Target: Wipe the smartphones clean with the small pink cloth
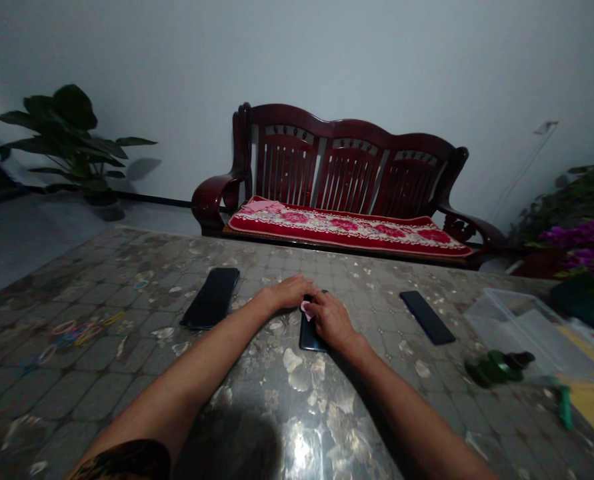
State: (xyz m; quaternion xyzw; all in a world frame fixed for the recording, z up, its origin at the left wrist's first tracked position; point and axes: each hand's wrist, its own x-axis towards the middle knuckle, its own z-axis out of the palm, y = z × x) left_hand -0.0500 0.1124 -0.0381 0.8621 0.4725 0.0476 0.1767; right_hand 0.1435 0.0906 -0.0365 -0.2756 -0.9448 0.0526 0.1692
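Note:
A dark phone lies flat in the middle of the patterned table. My left hand rests on its far end, fingers laid flat and holding it down. My right hand lies on top of the phone with fingers closed on a small pink cloth pressed against the screen. A second dark phone lies to the left of my hands and a third dark phone lies to the right, both flat on the table.
A green bottle lies on its side at the right beside a clear plastic box. Coloured rubber bands are scattered at the left. A red wooden bench and potted plants stand behind the table.

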